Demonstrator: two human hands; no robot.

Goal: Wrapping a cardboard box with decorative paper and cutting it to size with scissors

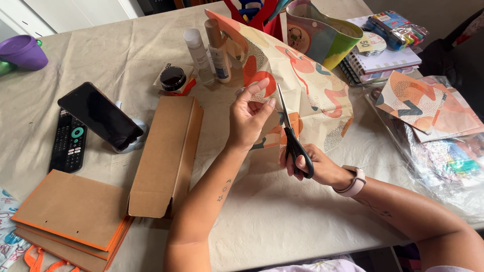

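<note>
While the left hand (248, 118) pinches the patterned wrapping paper (297, 80) upright just right of the long brown cardboard box (166, 156), the right hand (312, 166), grip closed through the handles of black scissors (291, 132), holds blades partly open against the paper's edge above the surface (282, 216)

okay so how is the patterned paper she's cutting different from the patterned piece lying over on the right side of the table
The patterned sheet being cut is lifted off the table, gripped by the left hand, with the scissors in the right hand slicing into it; the smaller patterned piece lies flat and untouched on clear plastic packaging. The held sheet is larger and curves; the other looks flat. Both share an orange, cream and dark abstract print.
</note>
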